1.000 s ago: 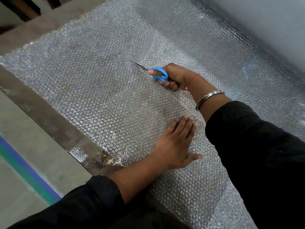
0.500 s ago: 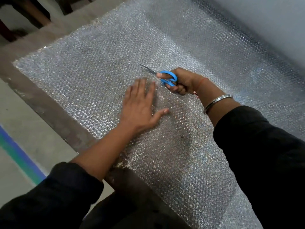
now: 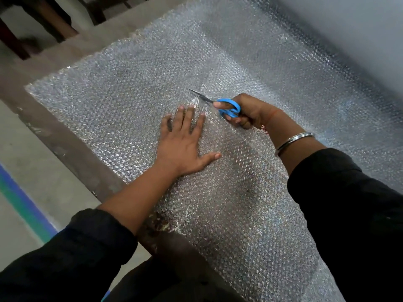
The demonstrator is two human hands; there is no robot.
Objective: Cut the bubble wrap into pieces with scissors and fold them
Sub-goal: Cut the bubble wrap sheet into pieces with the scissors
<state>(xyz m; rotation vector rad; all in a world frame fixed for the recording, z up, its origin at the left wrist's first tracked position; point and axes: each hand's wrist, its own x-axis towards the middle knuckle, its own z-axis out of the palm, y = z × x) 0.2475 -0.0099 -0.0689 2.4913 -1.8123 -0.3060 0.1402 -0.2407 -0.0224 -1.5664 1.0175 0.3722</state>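
Note:
A large clear sheet of bubble wrap (image 3: pixel 122 101) lies spread over a brown table (image 3: pixel 72 147). My right hand (image 3: pixel 248 112) grips blue-handled scissors (image 3: pixel 229 106), whose thin blades point to the far left into the wrap. My left hand (image 3: pixel 183 142) lies flat on the wrap, fingers spread, just left of the scissors, its fingertips close to the blades. The wrap puckers a little at the blades. Both of my arms are in black sleeves, and a metal bangle (image 3: pixel 292 142) sits on my right wrist.
The table's near-left edge (image 3: pixel 43 131) runs diagonally, with grey floor below it and a blue and green stripe (image 3: pixel 24 201) on the floor. Dark furniture legs (image 3: pixel 54 20) stand at the top left. A pale grey surface (image 3: pixel 349 29) fills the top right.
My left hand has left the near part of the wrap and now lies flat beside the scissors. The scissors stay in the wrap, blades pointing the same way.

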